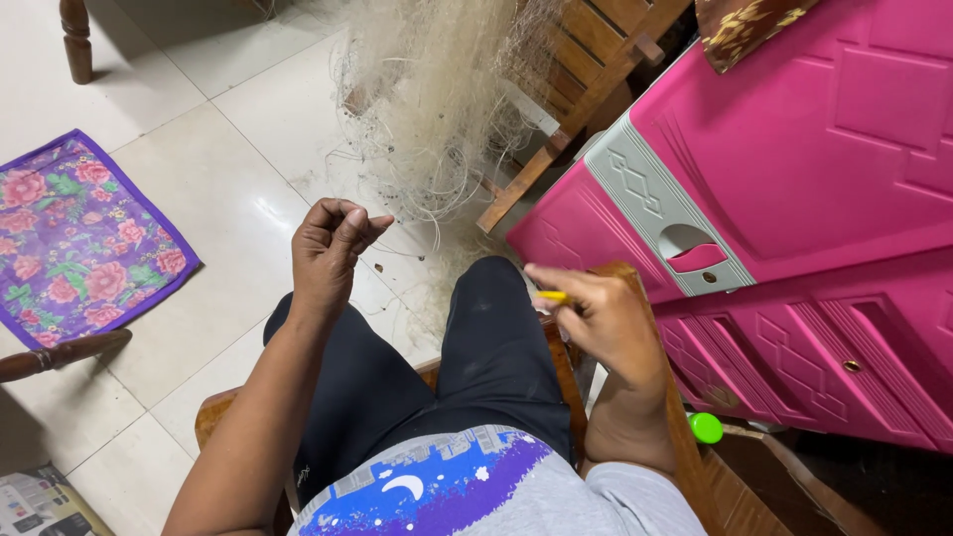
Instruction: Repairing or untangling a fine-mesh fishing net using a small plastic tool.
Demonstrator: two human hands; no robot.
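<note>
Seated on a wooden chair (213,417), black trousers (496,347), grey shirt with a blue-purple print (437,491) nearest the camera. Small green cap (706,428) by the chair's right side.

Right hand (606,323) sits over the right knee, fingers curled, pinching a thin yellow tool (552,296), likely a netting needle; only its tip shows. Left hand (333,248) is raised over the left knee, fingers bunched tight with thumb against fingertips, apparently pinching a fine line; the line itself is too thin to confirm.

Ahead of the knees, a pale fishing net (437,109) hangs in a tangled mass, loose strands trailing to the white tile floor (228,189). Net drapes against a slatted wooden chair (576,89) further back.

Right: pink plastic cabinet (794,169) with a grey latch panel. Left: floral mat with purple border (79,238) on the floor. Turned wooden leg (75,40) at far top left.
</note>
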